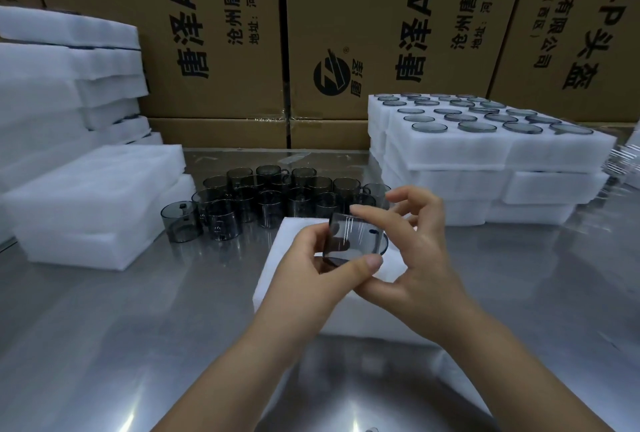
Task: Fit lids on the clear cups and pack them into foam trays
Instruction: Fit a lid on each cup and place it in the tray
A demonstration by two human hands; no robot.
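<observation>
smoky clear cup (355, 236) tilted above foam tray (294, 234), more cups (277, 196) behind

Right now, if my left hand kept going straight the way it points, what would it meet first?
Likely the right hand, which holds the far side of the cup that the left hand grips. Beyond it is the tray stack, though depth is unclear.

The white foam tray (273, 269) lies mostly under the left hand (322, 267) and right hand (422, 258), its pockets hidden. The right thumb tip lies behind the left thumb, so its contact with the smoky clear plastic cup (356, 234) is unseen. Brown printed cardboard boxes (221, 51) are cropped at the top; a streaked clear object (621, 161) at the right edge is blurred.
</observation>
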